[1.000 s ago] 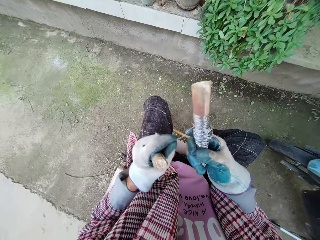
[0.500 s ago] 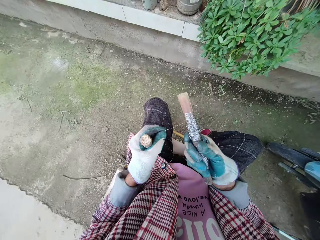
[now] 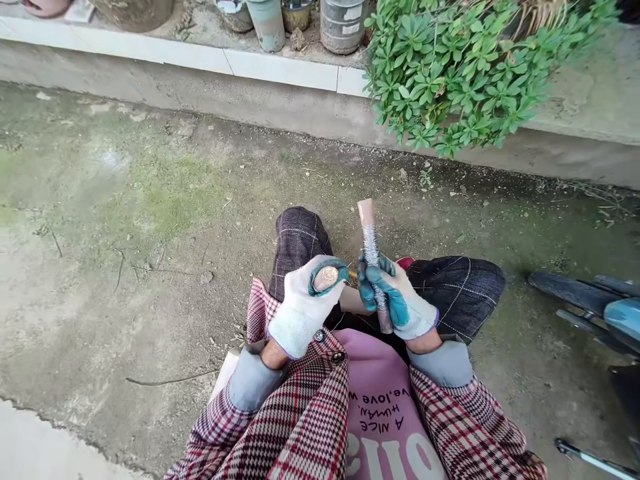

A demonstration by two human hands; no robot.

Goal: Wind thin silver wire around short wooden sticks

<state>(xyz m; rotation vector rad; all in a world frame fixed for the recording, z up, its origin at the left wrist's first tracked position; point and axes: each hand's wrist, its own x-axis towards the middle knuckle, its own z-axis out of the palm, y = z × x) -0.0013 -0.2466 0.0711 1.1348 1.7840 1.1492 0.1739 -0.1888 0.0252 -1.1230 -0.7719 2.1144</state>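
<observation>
My left hand, in a white work glove with a green-coated palm, is closed around a round wooden stick. Its pale cut end faces up, and the glove and arm hide the rest. Close by on the right, my right hand, gloved alike, grips a short wooden rod wound with thin silvery wire. This rod stands nearly upright, its bare top and lower end sticking out of the fingers. Both hands are apart, above my lap between dark checked trouser knees.
Ahead runs a low tiled ledge with several pots and a metal canister. A leafy green shrub overhangs it. At right are a dark wheel-like thing with a light-blue part and a thin pale rod. A twig lies at left.
My left hand has moved right, nearer the wire-wound rod. That rod is turned more upright, and my right hand has shifted slightly left. The view has tilted up, showing more of the ledge.
</observation>
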